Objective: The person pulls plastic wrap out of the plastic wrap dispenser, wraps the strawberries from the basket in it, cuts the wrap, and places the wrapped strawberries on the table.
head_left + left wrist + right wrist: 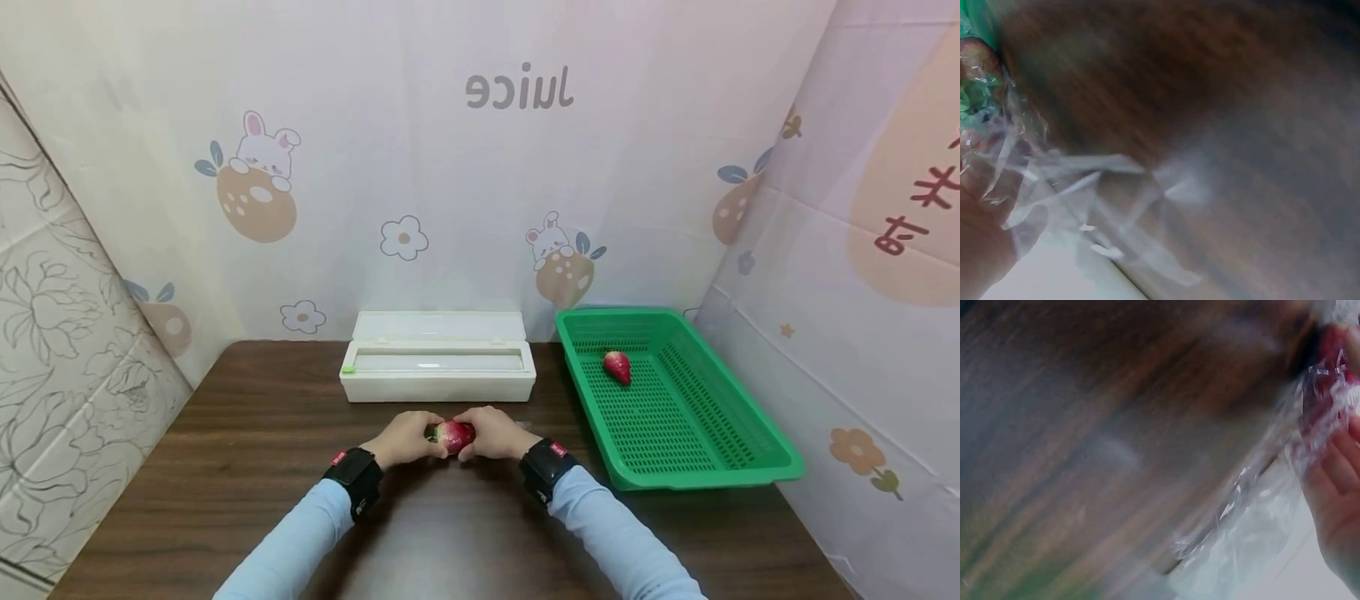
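Note:
Between both hands, over the middle of the table, is a red strawberry (455,436) with its leafy end to the left. The left hand (407,437) grips that leafy end with thumb and fingers. From the other side, the right hand (495,433) holds the red body. Clear cling film (1110,181) wraps round the strawberry and trails loosely past the left hand in the left wrist view. Crinkled film (1235,512) also hangs beside the right hand in the right wrist view. Some fingers are cut off in both wrist views.
A white cling film dispenser (438,389) with a raised lid stands just behind the hands. To the right lies a green basket (712,482) with another strawberry (617,367) in it. Printed cloth walls (450,167) bound the wooden table (225,467).

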A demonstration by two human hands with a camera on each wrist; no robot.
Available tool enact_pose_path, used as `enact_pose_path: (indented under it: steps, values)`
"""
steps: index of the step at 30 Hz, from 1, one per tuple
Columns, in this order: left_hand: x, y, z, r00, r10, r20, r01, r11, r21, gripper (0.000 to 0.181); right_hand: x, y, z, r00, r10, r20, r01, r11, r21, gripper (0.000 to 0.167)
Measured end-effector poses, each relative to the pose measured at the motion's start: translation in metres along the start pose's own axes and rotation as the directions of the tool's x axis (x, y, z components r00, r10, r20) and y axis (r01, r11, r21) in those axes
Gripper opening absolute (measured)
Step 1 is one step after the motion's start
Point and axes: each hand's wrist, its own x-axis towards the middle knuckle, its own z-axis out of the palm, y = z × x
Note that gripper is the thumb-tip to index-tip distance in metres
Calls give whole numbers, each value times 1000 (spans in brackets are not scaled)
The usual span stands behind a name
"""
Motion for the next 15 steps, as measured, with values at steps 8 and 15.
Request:
enact_pose_path:
  steps: [8, 15]
  values:
    - [-2, 5, -13, 999, 31, 18, -34, 980, 194, 67, -5, -4, 5, 994, 2, -111, -8, 999, -49, 54]
    - [-27, 18, -34, 975, 170, -146, -95, 902, 421, 82, -18, -10, -1, 965, 89, -247, -53, 988, 147, 54]
